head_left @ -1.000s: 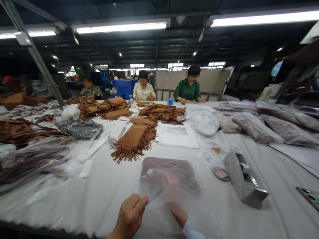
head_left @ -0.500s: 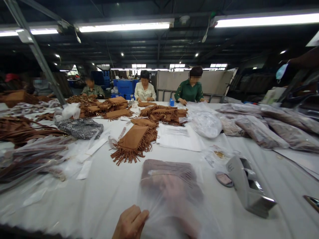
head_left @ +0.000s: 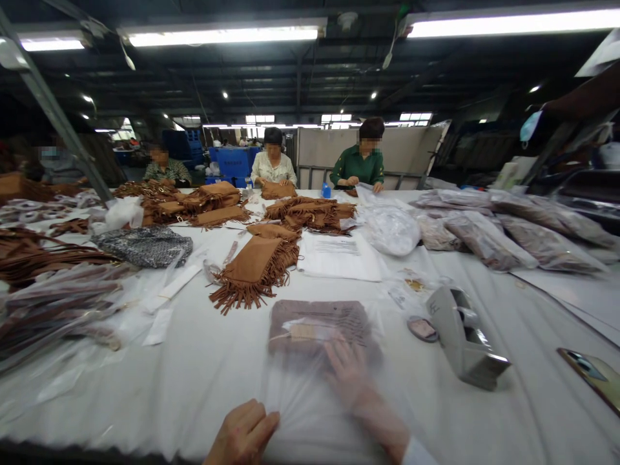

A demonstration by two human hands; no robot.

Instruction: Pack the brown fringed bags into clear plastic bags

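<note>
A translucent plastic bag (head_left: 295, 394) lies flat on the white-covered table in front of me. Inside its far end is a brown fringed piece (head_left: 317, 311), with a pale tag (head_left: 303, 332) on top. My left hand (head_left: 245, 431) pinches the bag's near left edge between thumb and fingers. My right hand (head_left: 351, 371) reaches inside the bag, seen hazily through the plastic. Its fingers are spread and rest at the near right part of the brown piece. Beyond the bag lies a brown fringed leather item (head_left: 256, 261).
A grey tape dispenser (head_left: 462, 342) stands to the right, near a phone (head_left: 591, 378). Packed plastic bags (head_left: 489, 239) are heaped at right. Brown straps in plastic (head_left: 58, 303) lie at left. A co-worker in green (head_left: 361, 168) and one in white (head_left: 272, 169) work across the table.
My right hand has shifted slightly within the bag and shows more clearly, its fingers spread. The tag on the brown piece is now uncovered. My left hand keeps its pinch on the edge.
</note>
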